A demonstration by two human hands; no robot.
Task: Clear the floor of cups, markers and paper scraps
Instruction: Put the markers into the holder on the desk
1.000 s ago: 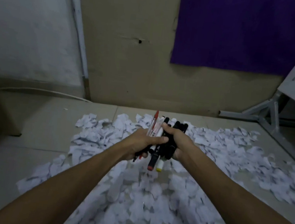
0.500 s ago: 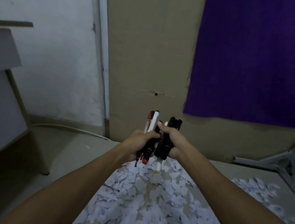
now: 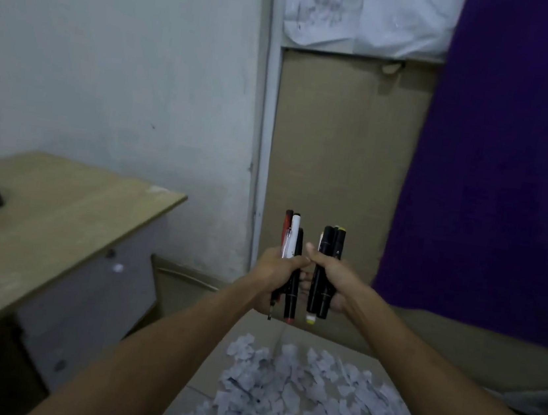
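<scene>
Two fists, each wrapped around upright pens: left hand grips the red, white and black marker bunch; right hand the black-barrelled marker bunch, probably four. Light, stiff, slick plastic; hold mid-barrel. Torn white paper scraps litter the floor below.

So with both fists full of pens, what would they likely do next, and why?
Probably carry them left and set them on the desk. The left hand grips one bunch of markers, the right hand another, so neither grip can gather the paper scraps on the floor.
</scene>
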